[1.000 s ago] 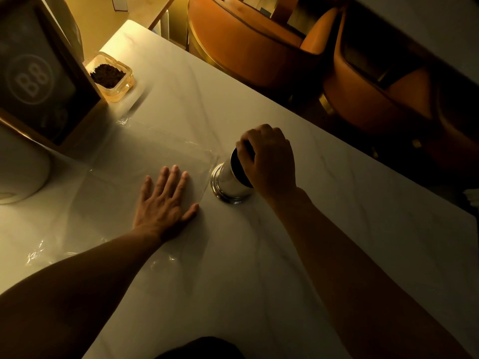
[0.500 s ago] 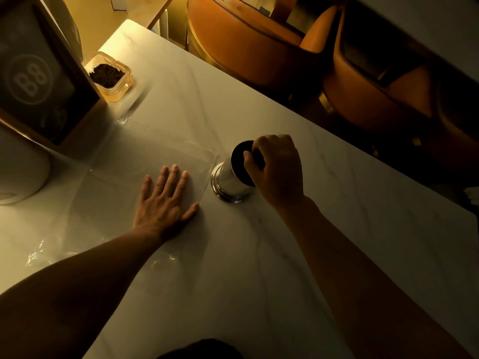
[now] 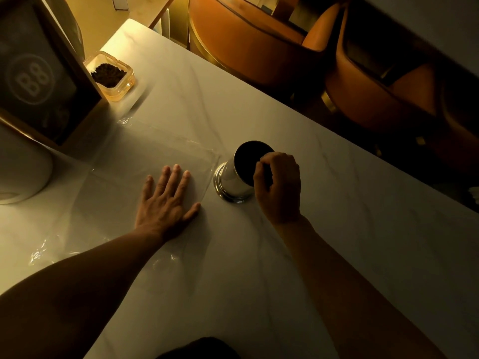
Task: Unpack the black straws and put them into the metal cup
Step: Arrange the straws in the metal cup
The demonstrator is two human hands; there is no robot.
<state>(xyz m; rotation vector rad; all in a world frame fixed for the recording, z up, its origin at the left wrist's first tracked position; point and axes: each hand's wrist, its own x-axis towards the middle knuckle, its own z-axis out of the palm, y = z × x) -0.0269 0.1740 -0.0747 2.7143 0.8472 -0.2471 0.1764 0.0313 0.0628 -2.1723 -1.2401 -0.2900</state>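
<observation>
light: dim amber | marble table (image 3: 337, 242) | orange chairs (image 3: 248, 40)

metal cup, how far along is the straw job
Mostly done, it seems: the clear wrapper lies flat and looks emptied under the left hand, and the metal cup is dark-filled to the rim. The right hand is at the rim. No loose straws show.

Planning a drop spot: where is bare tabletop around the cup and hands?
Free: the white marble table right of the right hand, and the far strip beyond the shiny metal cup. Crowded: the left side, where the left hand presses the clear plastic wrapper, beside the amber glass dish and dark framed sign.
</observation>
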